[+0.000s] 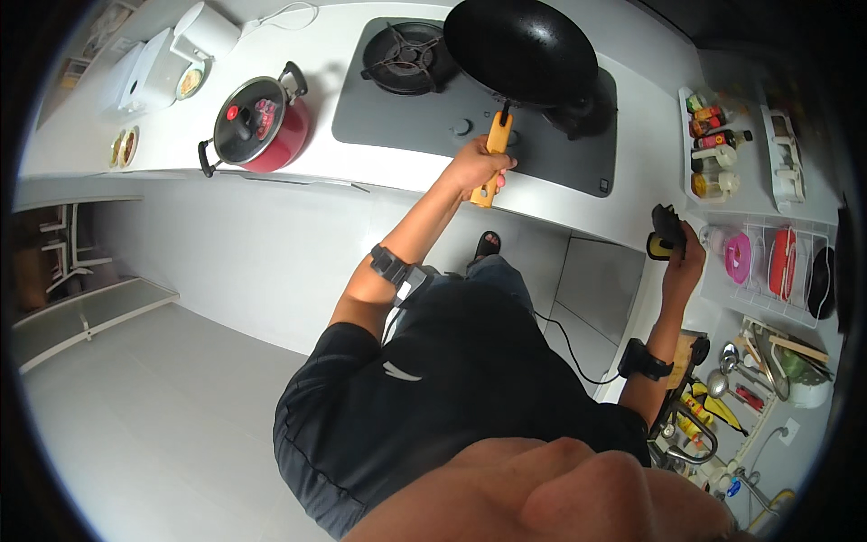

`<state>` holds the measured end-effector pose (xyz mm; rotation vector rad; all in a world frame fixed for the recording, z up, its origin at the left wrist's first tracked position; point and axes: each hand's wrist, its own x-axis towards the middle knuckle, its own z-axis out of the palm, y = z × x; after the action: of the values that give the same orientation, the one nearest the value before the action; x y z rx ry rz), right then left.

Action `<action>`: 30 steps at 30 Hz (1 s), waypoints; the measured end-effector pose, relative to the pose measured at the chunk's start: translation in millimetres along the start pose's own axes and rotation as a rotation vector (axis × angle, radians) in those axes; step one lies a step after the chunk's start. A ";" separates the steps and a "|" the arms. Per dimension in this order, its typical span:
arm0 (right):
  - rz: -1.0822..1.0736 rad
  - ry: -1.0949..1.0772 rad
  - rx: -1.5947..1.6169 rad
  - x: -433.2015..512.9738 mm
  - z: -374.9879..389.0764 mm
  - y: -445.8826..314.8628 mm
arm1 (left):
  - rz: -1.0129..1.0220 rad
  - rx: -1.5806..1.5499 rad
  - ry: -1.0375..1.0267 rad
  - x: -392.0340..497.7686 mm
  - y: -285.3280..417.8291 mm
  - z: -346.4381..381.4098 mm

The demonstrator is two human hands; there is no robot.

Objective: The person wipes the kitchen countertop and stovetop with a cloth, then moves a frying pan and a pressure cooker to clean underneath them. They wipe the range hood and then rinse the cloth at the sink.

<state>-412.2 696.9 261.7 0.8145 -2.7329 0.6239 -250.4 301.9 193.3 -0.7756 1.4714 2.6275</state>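
My left hand (477,166) is wrapped around the yellow handle (500,135) of a black wok (525,51). The wok appears empty inside and sits over the back of the gas hob (406,122), overlapping part of the right burner (576,115). Whether its base touches the hob, I cannot tell. On the far right, my right hand (687,247) grips a dark object with a yellow part (667,234) above the counter's corner. The fingers hide some of it, and its exact kind is unclear. The left burner (410,57) has its pan support exposed.
A red lidded pot (278,139) stands left of the hob, with a white jug (206,30) and small dishes (191,80) beyond. Wall racks with bottles (714,139) and a wire dish rack (779,264) line the right side. Below hang ladles (718,383) near a tap (698,440).
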 end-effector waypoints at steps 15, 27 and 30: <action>-0.049 0.118 0.008 -31.5 -13.5 -53.2 | -0.018 0.031 -0.103 11.7 -24.2 11.5; -0.199 0.039 0.023 5.9 -7.9 -60.3 | -0.010 0.037 -0.063 13.8 -50.8 29.1; -0.167 0.030 0.091 14.2 -3.0 -62.2 | -0.003 0.056 -0.050 12.9 -58.7 32.0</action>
<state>-388.6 644.6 289.7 1.0322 -2.5914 0.7224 -259.3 357.4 154.9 -0.7015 1.5228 2.5709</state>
